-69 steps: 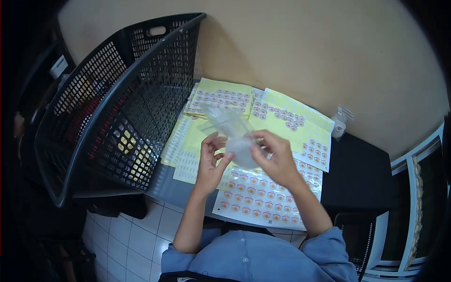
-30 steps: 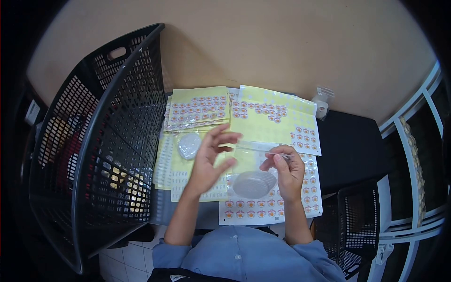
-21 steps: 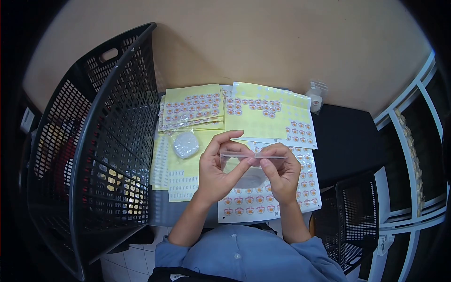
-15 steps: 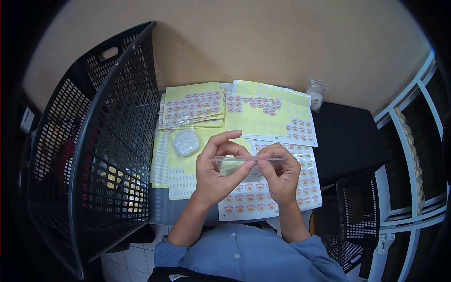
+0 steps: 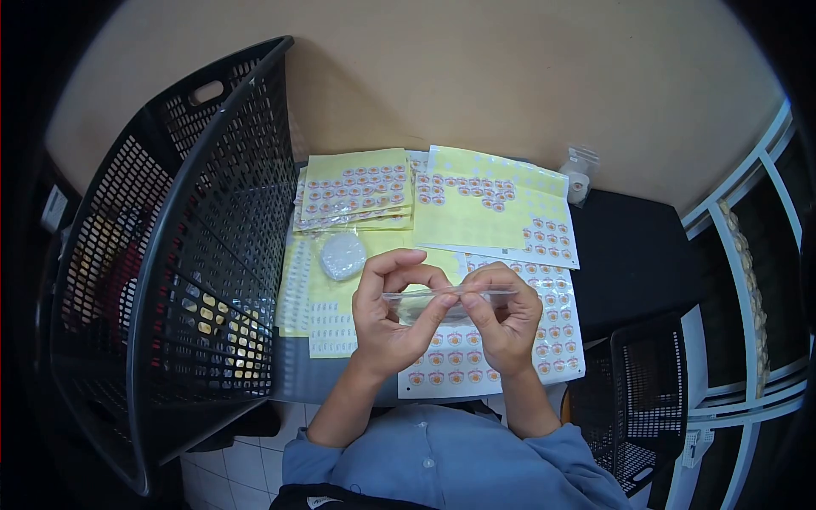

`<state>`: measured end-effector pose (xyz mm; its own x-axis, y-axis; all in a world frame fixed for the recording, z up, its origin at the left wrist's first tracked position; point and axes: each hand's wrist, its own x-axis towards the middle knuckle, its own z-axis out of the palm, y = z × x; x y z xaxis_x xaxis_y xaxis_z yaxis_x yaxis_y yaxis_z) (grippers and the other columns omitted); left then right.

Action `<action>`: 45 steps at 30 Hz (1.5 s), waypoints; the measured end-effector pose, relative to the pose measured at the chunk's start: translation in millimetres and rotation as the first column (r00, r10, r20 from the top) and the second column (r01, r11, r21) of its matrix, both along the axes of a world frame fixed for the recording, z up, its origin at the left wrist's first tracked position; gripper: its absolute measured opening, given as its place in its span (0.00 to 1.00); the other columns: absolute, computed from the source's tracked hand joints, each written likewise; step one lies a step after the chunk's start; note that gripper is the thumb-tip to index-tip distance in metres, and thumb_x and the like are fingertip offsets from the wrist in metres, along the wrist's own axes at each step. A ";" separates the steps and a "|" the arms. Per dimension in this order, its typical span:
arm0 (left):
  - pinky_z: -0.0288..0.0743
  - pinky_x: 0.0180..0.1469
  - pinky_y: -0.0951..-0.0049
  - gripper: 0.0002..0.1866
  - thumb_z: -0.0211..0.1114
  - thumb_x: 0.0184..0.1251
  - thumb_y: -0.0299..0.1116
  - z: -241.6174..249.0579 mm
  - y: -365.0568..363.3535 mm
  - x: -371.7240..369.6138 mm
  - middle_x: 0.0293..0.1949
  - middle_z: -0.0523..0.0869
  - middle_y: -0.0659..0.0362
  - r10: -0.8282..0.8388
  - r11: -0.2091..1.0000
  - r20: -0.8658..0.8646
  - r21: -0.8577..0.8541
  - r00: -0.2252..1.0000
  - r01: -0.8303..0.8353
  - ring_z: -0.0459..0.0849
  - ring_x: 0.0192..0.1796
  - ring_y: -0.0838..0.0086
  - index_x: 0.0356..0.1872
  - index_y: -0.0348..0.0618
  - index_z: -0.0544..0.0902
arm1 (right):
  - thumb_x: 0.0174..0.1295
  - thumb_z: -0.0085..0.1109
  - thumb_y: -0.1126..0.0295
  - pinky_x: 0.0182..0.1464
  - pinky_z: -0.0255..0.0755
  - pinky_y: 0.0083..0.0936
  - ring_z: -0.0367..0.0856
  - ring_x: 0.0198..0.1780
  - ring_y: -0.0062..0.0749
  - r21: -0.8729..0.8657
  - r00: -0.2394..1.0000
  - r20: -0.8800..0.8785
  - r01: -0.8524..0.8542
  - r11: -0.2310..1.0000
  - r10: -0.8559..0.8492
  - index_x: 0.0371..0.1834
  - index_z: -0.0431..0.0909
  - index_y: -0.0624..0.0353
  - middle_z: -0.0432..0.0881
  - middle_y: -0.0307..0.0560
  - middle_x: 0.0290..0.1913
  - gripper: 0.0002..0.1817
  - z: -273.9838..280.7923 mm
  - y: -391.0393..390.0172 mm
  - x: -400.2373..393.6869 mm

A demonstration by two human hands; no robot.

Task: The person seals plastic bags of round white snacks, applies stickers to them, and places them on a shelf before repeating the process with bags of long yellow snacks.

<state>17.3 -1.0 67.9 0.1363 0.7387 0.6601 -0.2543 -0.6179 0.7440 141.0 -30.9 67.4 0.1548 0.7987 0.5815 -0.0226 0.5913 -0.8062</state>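
Observation:
Both hands pinch the top edge of a clear plastic bag [image 5: 411,308], held level above the table in front of my body. My left hand [image 5: 391,319] grips it between thumb and fingers, index finger curled above. From the other side, my right hand [image 5: 506,319] pinches the same edge, its thumb close to the left thumb. What the bag contains is hard to make out. Below the hands lies a white sheet of round stickers [image 5: 455,361]. A round white item in clear wrap [image 5: 342,256] rests on yellow backing paper, just beyond my left hand.
A tall black basket [image 5: 212,212] stands along the left side. Partly used yellow sticker sheets [image 5: 463,223] and a stack of sheets [image 5: 361,204] lie at the back. A small clear packet [image 5: 578,183] is by the wall. Another black basket [image 5: 650,374] sits lower right, near white shelving [image 5: 752,280].
The bag's top edge has tilted, so less of its face shows. Both hands keep their pinch in nearly the same place. The view has shifted slightly.

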 end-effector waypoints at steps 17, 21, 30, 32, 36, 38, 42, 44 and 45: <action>0.70 0.40 0.80 0.45 0.62 0.45 0.17 3.1 8.9 -1.5 0.25 0.80 0.55 0.027 1.000 -0.038 -0.008 0.999 -0.027 0.79 0.32 0.77 0.60 0.30 0.40 | 0.52 0.49 0.77 0.40 0.62 0.18 0.67 0.35 0.22 -0.010 0.991 -0.045 -0.129 0.992 0.129 0.31 0.66 0.62 0.69 0.44 0.31 0.04 -8.5 13.5 -2.0; 0.70 0.40 0.81 0.44 0.62 0.44 0.17 1.4 8.2 0.8 0.24 0.80 0.56 0.071 0.997 -0.036 -0.038 0.997 -0.072 0.79 0.31 0.77 0.60 0.31 0.42 | 0.52 0.49 0.77 0.40 0.62 0.18 0.67 0.35 0.22 -0.054 0.991 -0.026 -0.131 0.990 0.130 0.31 0.66 0.62 0.69 0.45 0.31 0.04 -9.5 12.4 -1.5; 0.68 0.41 0.82 0.44 0.63 0.43 0.18 2.4 6.5 5.4 0.23 0.79 0.57 0.108 0.991 0.008 -0.079 0.994 -0.107 0.77 0.29 0.79 0.60 0.29 0.43 | 0.53 0.48 0.77 0.38 0.62 0.18 0.69 0.33 0.23 0.039 0.996 -0.080 -0.033 0.999 0.036 0.30 0.67 0.64 0.70 0.45 0.29 0.03 -10.7 15.2 -2.3; 0.67 0.41 0.82 0.44 0.63 0.43 0.18 1.9 6.5 5.5 0.23 0.79 0.57 0.107 0.990 0.010 -0.088 0.994 -0.106 0.77 0.29 0.79 0.60 0.29 0.43 | 0.54 0.47 0.77 0.38 0.63 0.19 0.69 0.32 0.24 0.036 1.000 -0.027 0.004 0.999 -0.003 0.30 0.67 0.64 0.71 0.45 0.29 0.03 -10.0 13.5 -1.1; 0.70 0.42 0.80 0.44 0.62 0.44 0.17 -0.3 8.1 4.6 0.24 0.80 0.56 0.098 0.995 -0.027 -0.027 0.995 -0.098 0.79 0.31 0.76 0.60 0.31 0.42 | 0.54 0.47 0.77 0.39 0.63 0.19 0.70 0.33 0.23 0.051 0.998 -0.052 0.020 0.998 -0.017 0.31 0.67 0.64 0.71 0.46 0.29 0.03 -8.6 12.0 -3.9; 0.70 0.42 0.79 0.44 0.62 0.44 0.17 0.6 7.3 5.1 0.24 0.80 0.56 0.100 0.994 -0.020 -0.030 0.995 -0.100 0.79 0.31 0.76 0.60 0.31 0.42 | 0.54 0.47 0.77 0.39 0.63 0.19 0.70 0.34 0.24 0.042 0.999 -0.046 0.024 0.999 -0.022 0.31 0.67 0.64 0.71 0.46 0.30 0.03 -9.1 11.9 -4.0; 0.67 0.43 0.81 0.44 0.62 0.44 0.18 2.6 6.0 5.2 0.23 0.79 0.57 0.123 0.989 0.005 -0.081 0.992 -0.122 0.77 0.29 0.79 0.60 0.30 0.42 | 0.55 0.47 0.77 0.40 0.64 0.18 0.71 0.35 0.24 0.054 0.989 -0.149 0.025 0.998 -0.016 0.32 0.67 0.63 0.71 0.46 0.32 0.03 -10.0 12.8 -5.2; 0.67 0.43 0.81 0.44 0.62 0.44 0.18 2.3 5.8 4.0 0.23 0.79 0.57 0.125 0.988 0.006 -0.090 0.992 -0.124 0.77 0.29 0.79 0.60 0.30 0.42 | 0.57 0.46 0.77 0.40 0.64 0.18 0.71 0.35 0.24 0.084 0.994 -0.106 0.023 0.996 -0.014 0.33 0.66 0.63 0.70 0.46 0.33 0.03 -12.9 13.1 -1.6; 0.67 0.43 0.81 0.44 0.62 0.44 0.19 2.4 5.2 3.5 0.23 0.79 0.58 0.126 0.988 0.000 -0.095 0.992 -0.125 0.77 0.30 0.79 0.60 0.30 0.42 | 0.57 0.46 0.77 0.40 0.64 0.18 0.71 0.35 0.24 0.083 0.994 -0.106 0.023 0.996 -0.014 0.33 0.66 0.63 0.70 0.46 0.33 0.03 -13.0 12.9 -2.3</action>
